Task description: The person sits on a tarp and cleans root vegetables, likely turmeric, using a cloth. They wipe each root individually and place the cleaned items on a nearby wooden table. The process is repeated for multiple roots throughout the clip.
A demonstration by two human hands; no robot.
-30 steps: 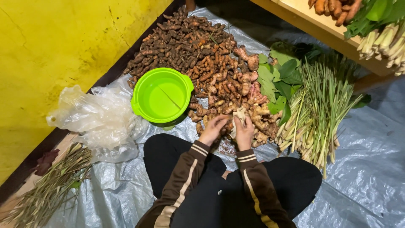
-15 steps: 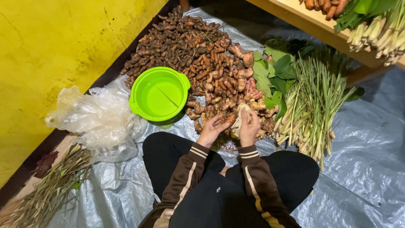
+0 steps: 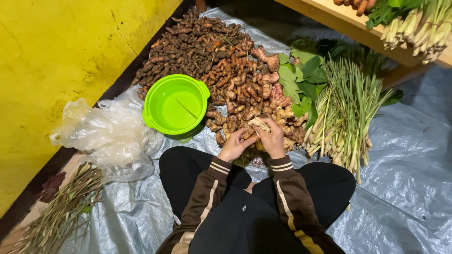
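Head view: pale root between both hands' fingers.

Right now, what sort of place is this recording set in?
Probably a market stall or produce-sorting spot on the ground: a plastic sheet holds a pile of roots and lemongrass stalks, with more produce on a wooden shelf.

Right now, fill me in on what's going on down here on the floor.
A person sits on a grey plastic sheet facing a heap of ginger-like roots. Both hands are at the near edge of the heap: the right hand holds a pale root piece, and the left hand works at it from beside. A green plastic tub, with nothing in it, stands to the left. Lemongrass stalks and green leaves lie to the right.
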